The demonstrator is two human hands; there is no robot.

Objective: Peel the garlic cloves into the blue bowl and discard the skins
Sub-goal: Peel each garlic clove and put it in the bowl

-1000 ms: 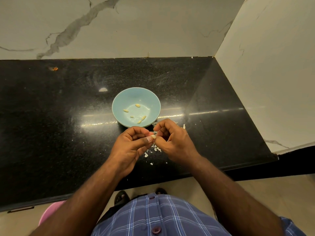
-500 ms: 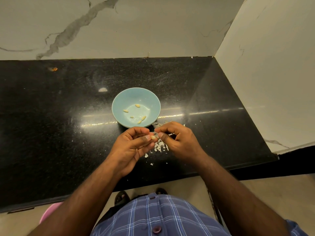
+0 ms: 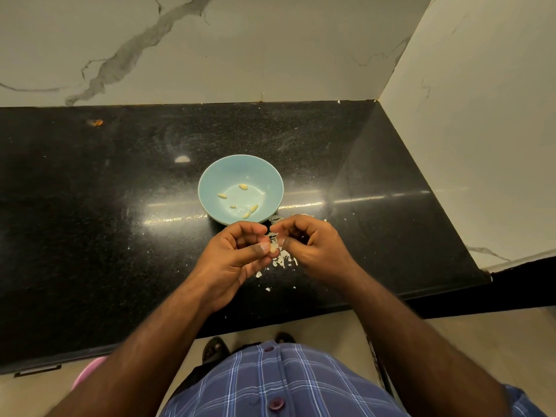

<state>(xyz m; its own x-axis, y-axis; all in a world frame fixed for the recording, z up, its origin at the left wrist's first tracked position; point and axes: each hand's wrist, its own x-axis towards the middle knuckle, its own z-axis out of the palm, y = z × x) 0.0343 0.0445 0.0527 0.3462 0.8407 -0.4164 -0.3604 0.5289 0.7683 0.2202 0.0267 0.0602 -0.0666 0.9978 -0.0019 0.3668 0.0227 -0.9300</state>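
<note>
Garlic clove [image 3: 273,248] pinched at left hand [image 3: 237,260] thumb tip, just this side of the blue bowl [image 3: 216,179]. Right hand [image 3: 313,248] fingers curled, tips on the clove. Peeled cloves [image 3: 243,186] in bowl. Skins [image 3: 284,261] scattered beneath on black counter [image 3: 90,206].

Cloves [image 3: 243,186] in bowl [image 3: 210,179] (skins [image 3: 284,260] nearer).

Right hand [image 3: 313,245] back at garlic clove [image 3: 273,247] — fingertips closer than 0.5 s ago.
</note>
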